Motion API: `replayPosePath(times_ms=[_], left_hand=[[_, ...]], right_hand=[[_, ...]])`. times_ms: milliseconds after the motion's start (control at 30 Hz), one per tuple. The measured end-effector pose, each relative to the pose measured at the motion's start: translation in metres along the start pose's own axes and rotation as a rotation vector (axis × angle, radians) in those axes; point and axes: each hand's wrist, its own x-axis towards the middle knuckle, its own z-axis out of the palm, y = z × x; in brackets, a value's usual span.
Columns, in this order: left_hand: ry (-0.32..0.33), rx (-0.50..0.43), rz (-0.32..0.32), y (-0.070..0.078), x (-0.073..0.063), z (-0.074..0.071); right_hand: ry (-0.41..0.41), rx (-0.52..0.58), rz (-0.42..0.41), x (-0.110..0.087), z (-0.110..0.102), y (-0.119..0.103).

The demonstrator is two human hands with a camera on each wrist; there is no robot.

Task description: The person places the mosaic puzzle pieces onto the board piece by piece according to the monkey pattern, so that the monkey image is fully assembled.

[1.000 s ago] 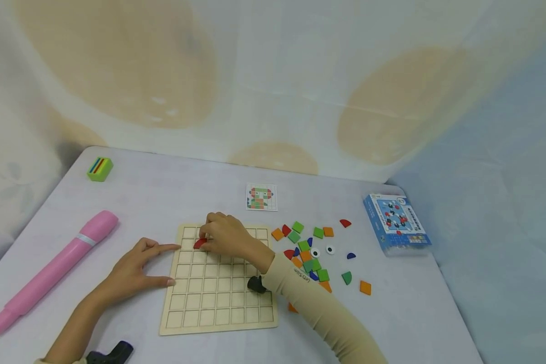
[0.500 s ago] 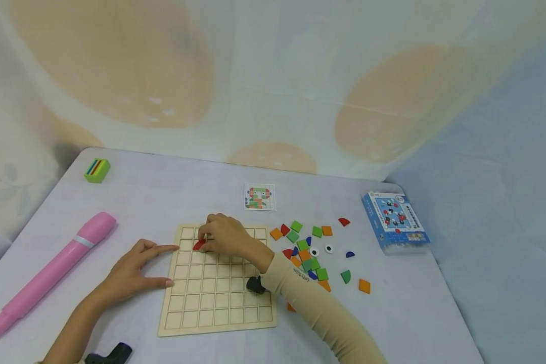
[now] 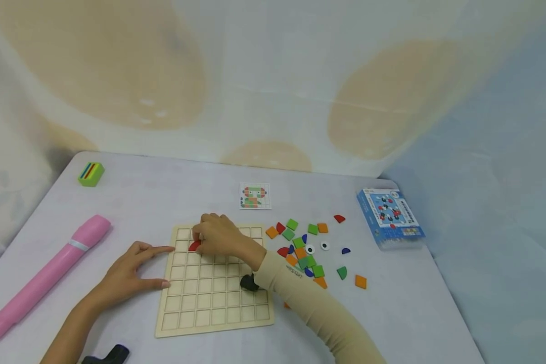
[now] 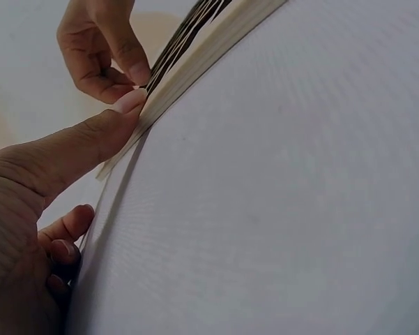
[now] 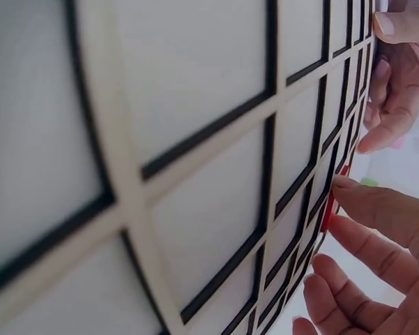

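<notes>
A square wooden grid board [image 3: 203, 302] lies on the table in front of me. My left hand [image 3: 126, 270] is at its left side, index finger and thumb stretched out, their tips touching the edge. Over the upper left cells, my right hand [image 3: 220, 236] pinches a red quarter-circle tile [image 3: 194, 246] between thumb and finger. From the right wrist, the red tile [image 5: 328, 211] shows as a thin strip at the board's surface; whether it sits fully in a cell I cannot tell. In the left wrist view the left thumb [image 4: 90, 143] presses on the board's rim.
Loose green, orange, red and blue tiles [image 3: 318, 271] and two eye discs [image 3: 325, 245] lie right of the board. A pattern card [image 3: 255, 196] lies behind it. A blue box [image 3: 391, 215] stands far right; a pink pen-shaped object [image 3: 50, 278] and green block [image 3: 91, 174] are left.
The head view has shifted slightly. Both hands keep their places at the board, and the right hand still holds the red tile over the same area.
</notes>
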Motion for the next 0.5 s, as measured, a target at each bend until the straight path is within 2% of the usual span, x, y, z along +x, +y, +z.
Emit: replayPosePath(times_ms=[133, 233, 400, 500], left_hand=[[-0.003, 0.0, -0.002, 0.0, 0.001, 0.002], [-0.002, 0.003, 0.003, -0.001, 0.002, 0.002], [0.009, 0.025, 0.004, -0.001, 0.001, 0.002], [0.004, 0.035, -0.005, -0.001, 0.001, 0.0]], right_hand=[[-0.007, -0.016, 0.009, -0.005, -0.004, 0.003], [0.024, 0.001, 0.018, -0.015, -0.01, 0.012], [0.133, 0.084, 0.078, -0.043, -0.021, 0.046], [0.194, 0.129, 0.147, -0.063, -0.026, 0.074]])
